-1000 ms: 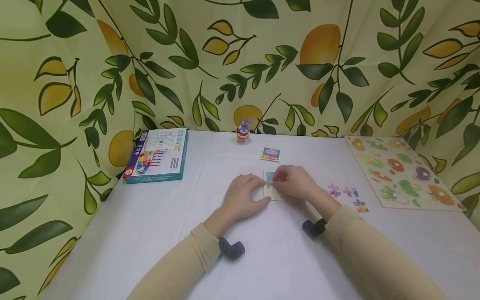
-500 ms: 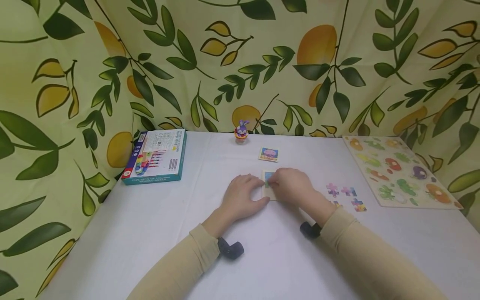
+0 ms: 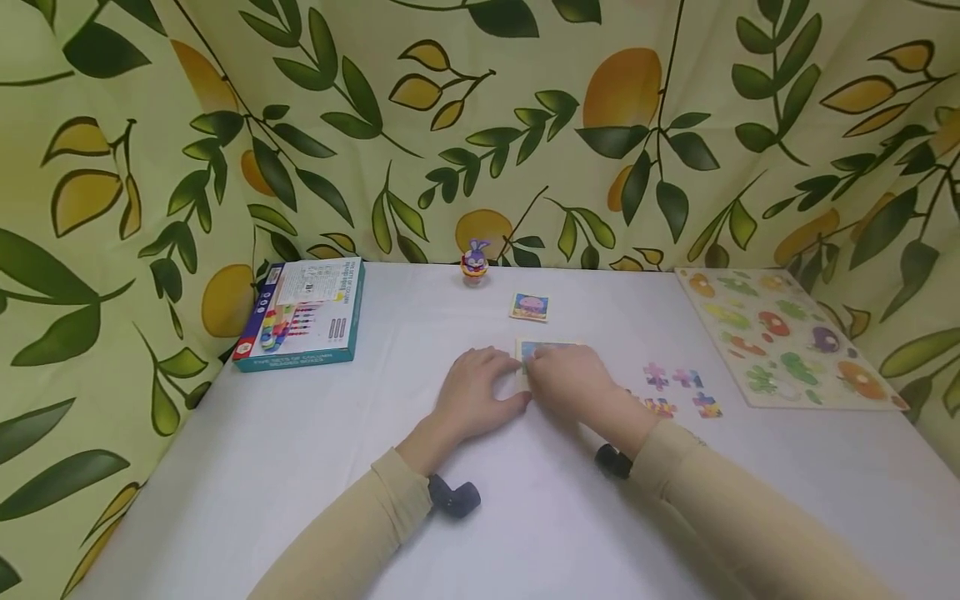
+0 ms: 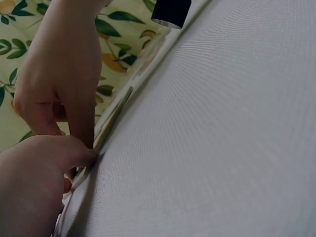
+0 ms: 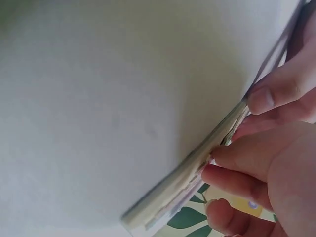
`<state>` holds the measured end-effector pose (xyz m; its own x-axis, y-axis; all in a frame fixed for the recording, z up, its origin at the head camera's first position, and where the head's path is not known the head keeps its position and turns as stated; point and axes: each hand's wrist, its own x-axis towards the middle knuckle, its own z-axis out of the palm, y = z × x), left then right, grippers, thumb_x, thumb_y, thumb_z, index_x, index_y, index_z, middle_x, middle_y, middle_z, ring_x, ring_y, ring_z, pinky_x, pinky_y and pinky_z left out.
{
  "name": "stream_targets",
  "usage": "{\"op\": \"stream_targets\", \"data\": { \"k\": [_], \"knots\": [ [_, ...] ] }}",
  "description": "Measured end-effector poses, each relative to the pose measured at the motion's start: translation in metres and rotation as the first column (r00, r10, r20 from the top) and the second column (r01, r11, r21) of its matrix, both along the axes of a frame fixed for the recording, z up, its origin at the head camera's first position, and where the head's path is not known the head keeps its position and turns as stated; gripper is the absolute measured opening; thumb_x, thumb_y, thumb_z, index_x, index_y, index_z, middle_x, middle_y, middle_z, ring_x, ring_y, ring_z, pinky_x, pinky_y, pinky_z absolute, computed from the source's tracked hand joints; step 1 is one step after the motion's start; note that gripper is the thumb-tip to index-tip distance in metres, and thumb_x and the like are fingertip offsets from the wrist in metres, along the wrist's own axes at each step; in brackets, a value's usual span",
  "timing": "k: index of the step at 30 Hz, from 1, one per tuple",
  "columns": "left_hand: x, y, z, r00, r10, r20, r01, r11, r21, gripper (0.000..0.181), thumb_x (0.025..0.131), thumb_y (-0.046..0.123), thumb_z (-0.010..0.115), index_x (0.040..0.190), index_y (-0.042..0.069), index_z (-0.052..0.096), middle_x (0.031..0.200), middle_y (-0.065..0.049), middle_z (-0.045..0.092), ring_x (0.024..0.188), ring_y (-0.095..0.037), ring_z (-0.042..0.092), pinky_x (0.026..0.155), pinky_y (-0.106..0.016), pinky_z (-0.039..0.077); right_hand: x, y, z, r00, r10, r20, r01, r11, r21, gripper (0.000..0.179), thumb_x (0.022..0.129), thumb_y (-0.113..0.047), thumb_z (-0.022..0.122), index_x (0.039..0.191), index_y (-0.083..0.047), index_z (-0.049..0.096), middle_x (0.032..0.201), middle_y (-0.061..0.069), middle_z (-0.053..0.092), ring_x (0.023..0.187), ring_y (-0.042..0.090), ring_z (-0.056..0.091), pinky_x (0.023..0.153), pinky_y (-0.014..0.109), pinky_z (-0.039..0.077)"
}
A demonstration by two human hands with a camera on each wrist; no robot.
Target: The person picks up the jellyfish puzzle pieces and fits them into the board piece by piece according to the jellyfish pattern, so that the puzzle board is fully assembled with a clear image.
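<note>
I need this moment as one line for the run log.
left hand: touching puzzle tray, left edge | right hand: on tray, grip unclear | loose pieces: right of tray | picture card: beyond tray

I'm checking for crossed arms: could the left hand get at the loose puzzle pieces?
Probably not directly: the right hand lies between the left hand and the loose puzzle pieces.

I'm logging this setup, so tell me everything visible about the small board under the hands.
The small board is thin, pale and wood-like, with a plain border and a bluish picture area. It lies on the white cloth, largely covered. The left hand touches its edge, the right hand its upper face. Whether it sits fully flat is unclear.
</note>
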<state>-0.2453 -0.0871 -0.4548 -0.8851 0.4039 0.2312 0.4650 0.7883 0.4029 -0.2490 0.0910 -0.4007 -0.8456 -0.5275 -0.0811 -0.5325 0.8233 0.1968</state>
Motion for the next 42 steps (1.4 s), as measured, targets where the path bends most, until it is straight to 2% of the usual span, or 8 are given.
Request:
{"op": "stream_targets", "data": {
  "k": [6, 9, 14, 21, 25, 30, 35, 42],
  "knots": [
    [-0.001, -0.001, -0.002, 1.000, 0.000, 0.004, -0.001, 1.000, 0.008, 0.051, 0.090, 0.053, 0.069, 0.129, 0.019, 0.069, 0.132, -0.001, 0.064, 0.133, -0.023, 0.051, 0.121, -0.042, 0.029, -0.006, -0.001, 0.000, 1.000, 0.021, 0.016, -0.021, 0.999, 0.035, 0.019, 0.096, -0.019, 0.069, 0.113, -0.013, 0.075, 0.098, 0.004, 0.072, 0.075, 0.019, 0.062, 0.071, 0.040, 0.062],
    [-0.001, 0.000, -0.002, 1.000, 0.000, 0.014, 0.000, 1.000, 0.003, 0.051, 0.091, 0.053, 0.068, 0.130, 0.020, 0.069, 0.133, -0.001, 0.064, 0.133, -0.023, 0.051, 0.121, -0.042, 0.028, -0.009, 0.004, -0.002, 0.999, -0.004, 0.033, 0.005, 1.000, -0.020, 0.023, 0.098, -0.018, 0.068, 0.119, -0.015, 0.074, 0.103, 0.004, 0.074, 0.079, 0.021, 0.067, 0.073, 0.041, 0.062],
    [-0.002, 0.001, -0.001, 1.000, -0.003, 0.014, 0.003, 1.000, -0.008, 0.051, 0.091, 0.053, 0.067, 0.131, 0.020, 0.069, 0.133, -0.001, 0.064, 0.134, -0.022, 0.050, 0.121, -0.042, 0.028, -0.010, 0.012, -0.004, 1.000, -0.010, 0.026, 0.013, 0.990, -0.142, 0.025, 0.100, -0.015, 0.066, 0.124, -0.016, 0.074, 0.114, 0.006, 0.075, 0.097, 0.027, 0.072, 0.079, 0.043, 0.062],
    [-0.001, 0.001, -0.001, 1.000, 0.003, 0.020, -0.002, 1.000, -0.023, 0.051, 0.092, 0.053, 0.067, 0.132, 0.020, 0.068, 0.134, 0.000, 0.064, 0.134, -0.021, 0.050, 0.121, -0.042, 0.028, -0.012, 0.016, -0.009, 1.000, 0.009, 0.016, -0.005, 0.972, -0.235, 0.028, 0.100, -0.019, 0.067, 0.127, -0.016, 0.073, 0.114, 0.006, 0.075, 0.097, 0.027, 0.072, 0.081, 0.043, 0.061],
    [-0.001, 0.001, 0.000, 1.000, 0.009, 0.028, -0.008, 1.000, -0.027, 0.052, 0.092, 0.053, 0.067, 0.132, 0.021, 0.068, 0.134, 0.000, 0.063, 0.134, -0.022, 0.050, 0.121, -0.042, 0.028, -0.014, 0.017, -0.010, 1.000, 0.025, 0.002, -0.023, 0.972, -0.232, 0.027, 0.099, -0.018, 0.069, 0.125, -0.018, 0.075, 0.106, 0.005, 0.074, 0.082, 0.021, 0.068, 0.074, 0.038, 0.060],
    [-0.002, 0.002, 0.000, 1.000, 0.002, 0.020, -0.002, 1.000, -0.028, 0.051, 0.092, 0.053, 0.066, 0.132, 0.021, 0.068, 0.132, 0.000, 0.064, 0.132, -0.022, 0.051, 0.120, -0.043, 0.029, -0.015, 0.017, -0.009, 0.999, 0.048, -0.014, -0.049, 0.978, -0.203, 0.026, 0.098, -0.016, 0.070, 0.123, -0.017, 0.076, 0.092, 0.003, 0.068, 0.069, 0.017, 0.056, 0.057, 0.030, 0.052],
    [-0.002, 0.002, 0.001, 1.000, 0.001, 0.014, 0.000, 1.000, -0.020, 0.051, 0.092, 0.053, 0.067, 0.131, 0.020, 0.068, 0.132, -0.001, 0.064, 0.133, -0.023, 0.051, 0.120, -0.043, 0.029, -0.016, 0.015, -0.007, 0.998, 0.055, -0.020, -0.058, 0.981, -0.183, 0.025, 0.097, -0.014, 0.070, 0.121, -0.016, 0.077, 0.100, 0.005, 0.071, 0.081, 0.022, 0.065, 0.062, 0.034, 0.058],
    [-0.001, -0.001, 0.001, 1.000, -0.006, 0.017, 0.006, 1.000, 0.018, 0.050, 0.091, 0.050, 0.069, 0.130, 0.019, 0.069, 0.132, -0.002, 0.064, 0.136, -0.024, 0.049, 0.121, -0.043, 0.027, -0.017, 0.011, -0.008, 0.999, 0.000, 0.034, 0.008, 0.978, -0.209, 0.028, 0.099, -0.013, 0.066, 0.125, -0.016, 0.075, 0.108, 0.006, 0.072, 0.093, 0.027, 0.069, 0.075, 0.042, 0.061]
  ]
}}
